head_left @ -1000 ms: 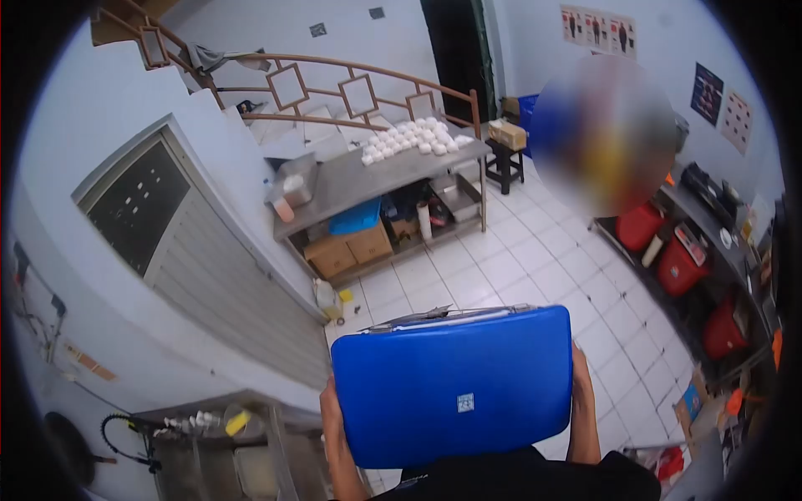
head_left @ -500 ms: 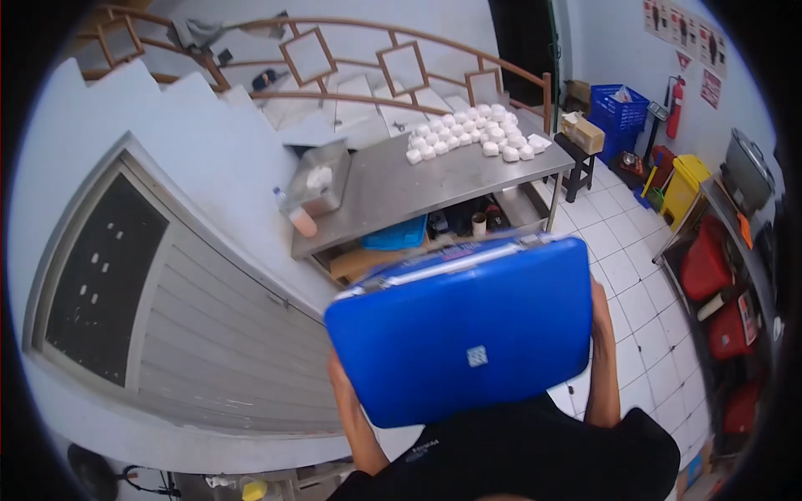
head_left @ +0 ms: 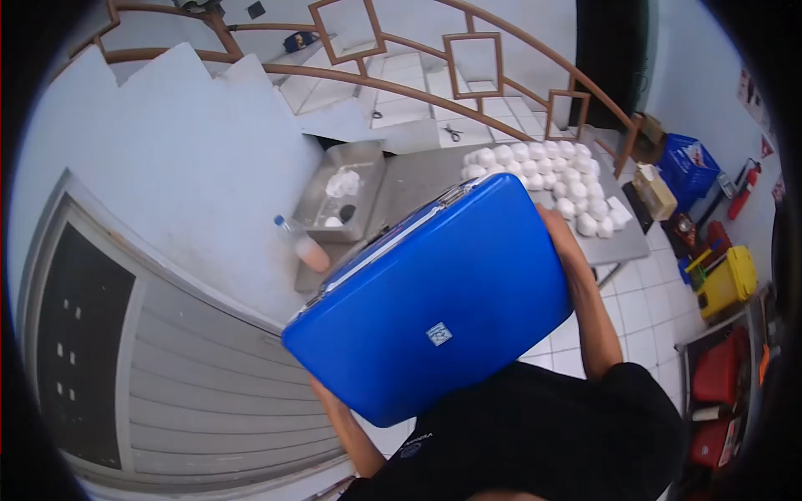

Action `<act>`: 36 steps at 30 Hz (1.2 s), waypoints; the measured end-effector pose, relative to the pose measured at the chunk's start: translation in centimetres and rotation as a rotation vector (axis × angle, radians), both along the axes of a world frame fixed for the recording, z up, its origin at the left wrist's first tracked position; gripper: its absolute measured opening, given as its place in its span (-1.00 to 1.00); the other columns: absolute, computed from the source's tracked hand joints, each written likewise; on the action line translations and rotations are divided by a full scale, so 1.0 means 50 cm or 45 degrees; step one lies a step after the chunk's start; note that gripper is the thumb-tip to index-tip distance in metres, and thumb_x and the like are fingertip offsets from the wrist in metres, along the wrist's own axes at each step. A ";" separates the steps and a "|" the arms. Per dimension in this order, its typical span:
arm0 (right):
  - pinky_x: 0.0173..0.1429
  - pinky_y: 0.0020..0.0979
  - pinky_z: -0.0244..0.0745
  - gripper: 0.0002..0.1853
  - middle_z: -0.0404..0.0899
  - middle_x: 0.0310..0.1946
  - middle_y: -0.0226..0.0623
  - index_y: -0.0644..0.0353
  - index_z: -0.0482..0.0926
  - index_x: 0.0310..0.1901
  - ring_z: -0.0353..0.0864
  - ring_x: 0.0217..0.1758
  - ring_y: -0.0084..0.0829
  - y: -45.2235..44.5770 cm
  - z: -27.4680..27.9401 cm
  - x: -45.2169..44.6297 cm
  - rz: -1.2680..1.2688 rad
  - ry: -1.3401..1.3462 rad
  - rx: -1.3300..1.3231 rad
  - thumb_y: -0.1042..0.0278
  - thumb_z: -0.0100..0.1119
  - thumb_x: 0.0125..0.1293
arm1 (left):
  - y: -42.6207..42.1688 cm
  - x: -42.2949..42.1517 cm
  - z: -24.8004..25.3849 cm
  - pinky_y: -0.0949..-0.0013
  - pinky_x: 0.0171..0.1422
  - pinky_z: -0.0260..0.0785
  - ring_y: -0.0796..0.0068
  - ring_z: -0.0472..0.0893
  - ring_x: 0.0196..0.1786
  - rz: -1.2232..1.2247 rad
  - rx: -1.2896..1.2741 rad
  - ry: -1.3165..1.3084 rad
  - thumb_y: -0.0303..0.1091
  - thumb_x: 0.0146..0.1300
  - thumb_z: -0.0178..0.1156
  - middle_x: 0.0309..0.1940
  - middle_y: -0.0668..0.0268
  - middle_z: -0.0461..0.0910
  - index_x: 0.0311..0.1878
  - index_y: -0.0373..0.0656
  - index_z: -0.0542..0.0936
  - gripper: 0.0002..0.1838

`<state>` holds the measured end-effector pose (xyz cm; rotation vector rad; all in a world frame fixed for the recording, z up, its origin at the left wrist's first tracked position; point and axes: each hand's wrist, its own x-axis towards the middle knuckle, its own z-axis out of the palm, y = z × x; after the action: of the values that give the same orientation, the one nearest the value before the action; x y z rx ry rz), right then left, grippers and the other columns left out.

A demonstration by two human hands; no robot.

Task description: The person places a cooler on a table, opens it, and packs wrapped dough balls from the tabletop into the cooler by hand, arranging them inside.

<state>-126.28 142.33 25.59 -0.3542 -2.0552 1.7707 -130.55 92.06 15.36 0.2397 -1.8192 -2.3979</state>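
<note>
Both my hands carry a large blue hard case [head_left: 451, 284] with a silver-coloured rim, metal latches and a small white label on its face. It is tilted, its right end higher than its left. My right hand [head_left: 553, 224] grips the upper right edge, with the fingers mostly hidden behind it. My left hand [head_left: 322, 391] supports the lower left edge, and its fingers are hidden too. Beyond the case stands a steel table [head_left: 409, 179], partly covered by it. Many round white wrapped bundles [head_left: 576, 188] are gathered at the table's right end.
A metal basin [head_left: 368, 196] with white items and a bottle of pinkish liquid [head_left: 311, 253] stand at the table's left. A grey door [head_left: 209, 367] is on the left. Blue baskets [head_left: 689, 171], a yellow bin [head_left: 728, 280] and a shelf with red items [head_left: 717, 371] line the right.
The blue case has moved up and forward and tilted, its right end rising over the table's near edge. My view has turned and come closer to the table.
</note>
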 end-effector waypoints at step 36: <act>-0.54 -0.57 0.20 -0.67 0.30 -0.57 -0.59 0.09 0.42 -0.31 0.28 -0.60 -0.69 0.068 -0.162 -0.080 -0.800 -0.171 -0.732 0.05 -0.10 0.55 | 0.527 -0.918 0.263 0.20 0.44 0.21 0.05 0.40 0.38 -0.967 -1.328 0.141 0.36 0.24 0.12 0.30 -0.17 0.41 0.39 -0.41 0.29 -0.01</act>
<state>-130.28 145.76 17.50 -1.1630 -1.2425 1.8950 -176.43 118.40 28.50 -0.7734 -3.1268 -1.2848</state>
